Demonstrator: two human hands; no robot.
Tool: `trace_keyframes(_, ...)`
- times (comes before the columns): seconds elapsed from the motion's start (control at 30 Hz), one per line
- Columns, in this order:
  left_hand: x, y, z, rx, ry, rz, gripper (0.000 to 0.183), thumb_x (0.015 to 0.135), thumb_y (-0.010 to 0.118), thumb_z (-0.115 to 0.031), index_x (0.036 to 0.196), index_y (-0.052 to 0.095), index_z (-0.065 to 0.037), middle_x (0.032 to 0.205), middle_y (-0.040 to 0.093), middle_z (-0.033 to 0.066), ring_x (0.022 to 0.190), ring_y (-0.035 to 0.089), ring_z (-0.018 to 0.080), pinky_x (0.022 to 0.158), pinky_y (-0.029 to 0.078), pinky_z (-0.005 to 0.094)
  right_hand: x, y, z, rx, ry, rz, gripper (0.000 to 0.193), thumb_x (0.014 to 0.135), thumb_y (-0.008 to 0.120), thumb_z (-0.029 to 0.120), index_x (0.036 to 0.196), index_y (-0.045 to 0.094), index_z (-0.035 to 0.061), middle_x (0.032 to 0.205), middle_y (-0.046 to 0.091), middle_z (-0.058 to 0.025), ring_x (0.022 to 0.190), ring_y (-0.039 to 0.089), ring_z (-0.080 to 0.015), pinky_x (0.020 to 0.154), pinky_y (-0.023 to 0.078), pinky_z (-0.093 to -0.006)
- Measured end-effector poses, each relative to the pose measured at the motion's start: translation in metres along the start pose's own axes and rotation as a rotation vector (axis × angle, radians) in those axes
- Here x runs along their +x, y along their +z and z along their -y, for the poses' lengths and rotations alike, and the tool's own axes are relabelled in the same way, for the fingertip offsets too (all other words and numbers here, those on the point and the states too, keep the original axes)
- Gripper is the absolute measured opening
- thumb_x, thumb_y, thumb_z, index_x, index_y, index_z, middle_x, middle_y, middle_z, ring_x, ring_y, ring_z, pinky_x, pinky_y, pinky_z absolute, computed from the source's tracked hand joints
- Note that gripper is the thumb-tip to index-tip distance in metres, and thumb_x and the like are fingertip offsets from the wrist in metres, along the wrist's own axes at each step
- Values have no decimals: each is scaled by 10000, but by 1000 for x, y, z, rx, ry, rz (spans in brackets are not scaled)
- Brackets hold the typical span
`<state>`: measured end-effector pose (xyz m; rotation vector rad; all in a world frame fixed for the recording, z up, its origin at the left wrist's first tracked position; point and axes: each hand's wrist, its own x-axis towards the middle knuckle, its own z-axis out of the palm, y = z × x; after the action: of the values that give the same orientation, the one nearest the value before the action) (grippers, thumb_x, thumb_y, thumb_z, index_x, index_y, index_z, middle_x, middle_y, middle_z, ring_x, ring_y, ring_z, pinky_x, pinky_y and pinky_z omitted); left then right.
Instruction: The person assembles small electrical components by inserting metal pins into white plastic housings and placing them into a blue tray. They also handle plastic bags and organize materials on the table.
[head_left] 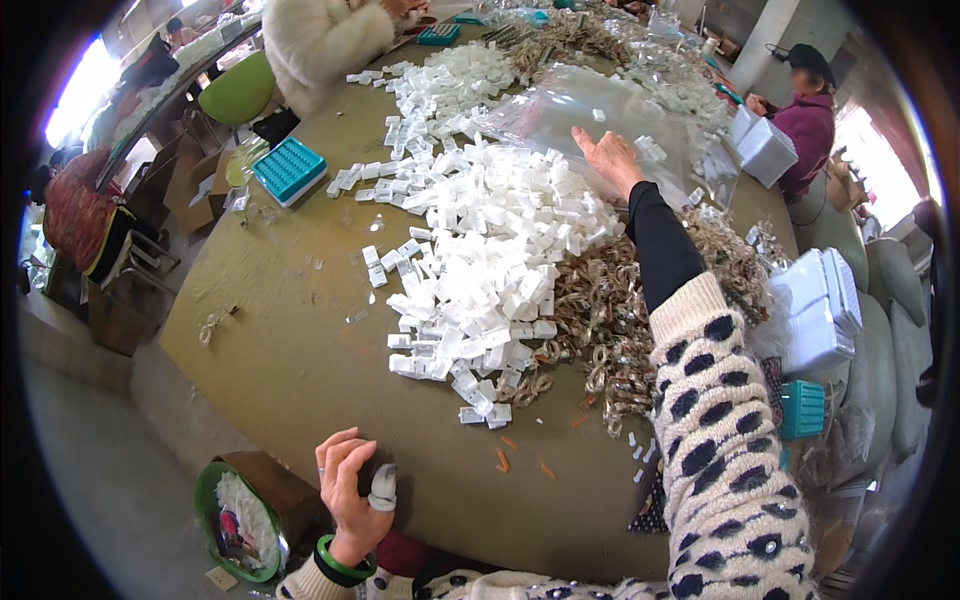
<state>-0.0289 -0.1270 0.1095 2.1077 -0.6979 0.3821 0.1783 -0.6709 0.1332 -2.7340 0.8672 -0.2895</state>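
My right hand (608, 163) reaches far across the table at the end of an outstretched arm, just over a sheet of clear plastic bags (560, 105). Its index finger points forward, and nothing shows in its grasp. A big heap of small white plastic boxes (500, 240) lies to the left of that forearm. Beneath and beside the arm spreads a pile of coiled brownish cords (600, 320). My left hand (350, 490) hovers at the near table edge, fingers loosely bent and apart, holding nothing. Its thumb has a pale wrapping, and a green bangle (342, 565) circles the wrist.
A teal slotted tray (289, 170) sits on the left of the table (270, 320). White stacked trays (815, 310) and a teal crate (802, 408) stand at the right. A green bin (205, 500) is at lower left. Two people work beyond.
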Motion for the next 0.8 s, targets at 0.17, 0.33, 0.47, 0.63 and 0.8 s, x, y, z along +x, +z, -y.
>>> trace_keyframes(0.17,0,1,-3,11,-6,15,303,691,701,-24,986,638,2,935,627,138,993,597,362,852,478,426,-5,14,6,-126,110,120,822,819,523,742,1300,615,82,1454,459,-201,1340,428,-400,1035,343,-659)
trace_keyframes(0.33,1,2,-4,14,7,40,288,688,691,-16,970,637,0,930,628,136,990,597,360,854,479,433,-13,12,8,-116,1,-63,295,903,599,335,1098,704,140,1254,594,-119,1225,513,-340,958,402,-639)
trace_keyframes(0.47,1,1,-5,30,10,55,290,685,684,-9,971,638,2,929,628,139,988,596,362,852,479,436,-20,8,12,-143,-48,-121,299,910,600,361,1086,702,143,1198,609,-106,1226,510,-348,956,391,-658)
trace_keyframes(0.63,1,2,-6,29,13,45,285,686,682,-1,967,639,1,923,629,136,973,600,361,843,482,432,-32,7,13,-97,-92,-78,429,927,566,494,1163,666,150,1225,576,-137,1285,457,-371,981,355,-696)
trace_keyframes(0.8,2,1,-6,33,26,40,274,682,682,2,952,637,-3,909,627,126,963,604,353,831,483,422,-21,7,7,-124,-411,143,526,932,516,566,1171,650,117,1283,567,-167,1274,463,-379,1006,378,-640)
